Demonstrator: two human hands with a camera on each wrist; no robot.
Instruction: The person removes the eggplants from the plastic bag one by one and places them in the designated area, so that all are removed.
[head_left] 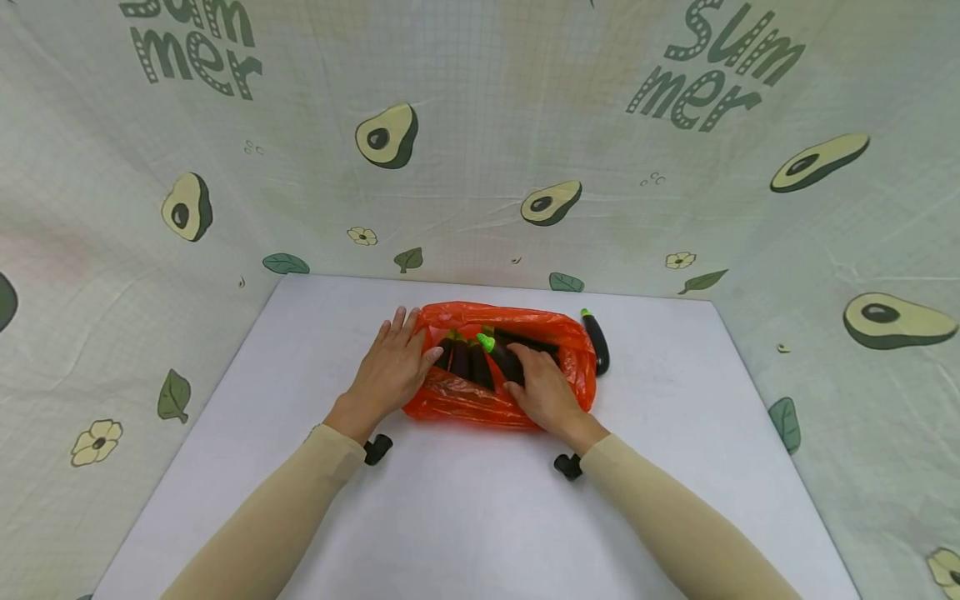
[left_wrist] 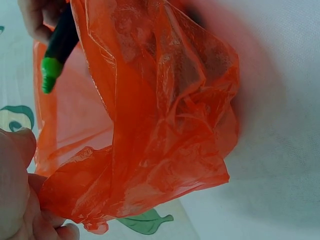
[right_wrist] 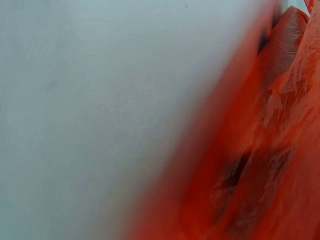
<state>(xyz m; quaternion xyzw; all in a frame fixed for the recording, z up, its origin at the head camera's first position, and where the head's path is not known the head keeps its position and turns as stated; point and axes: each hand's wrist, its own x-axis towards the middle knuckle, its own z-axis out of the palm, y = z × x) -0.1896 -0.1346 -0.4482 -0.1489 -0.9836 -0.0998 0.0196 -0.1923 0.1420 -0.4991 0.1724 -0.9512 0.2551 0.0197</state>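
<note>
From my station, the head view gives me a red plastic bag (head_left: 472, 403) on the white tabletop (head_left: 465, 517), its mouth open upward. My right hand (head_left: 551, 392) comes in from 4 o'clock and its fingers are wrapped round the dark body of one eggplant (head_left: 506, 361), which lies toward 10 o'clock from the palm, its green stem end clear of the grasp and pointing to 10, above the bag's opening. Inside, three eggplants (head_left: 461, 358) lie side by side at the bag's 9 o'clock end, and another dark eggplant (head_left: 536, 342) lies along the far wall toward 1. A loose eggplant (head_left: 596, 343) is outside, just beside the bag's 3 o'clock end. At the 9 o'clock end is my left hand (head_left: 393, 362); from overhead I mostly see its back, but the left wrist view shows the fingers and thumb pinching the bag's edge, near 8 o'clock in that frame. There the held eggplant's stem end also hangs toward 7. The right wrist view shows me neither hand, only tabletop and red film around 4 o'clock, with dark shapes behind it.
</note>
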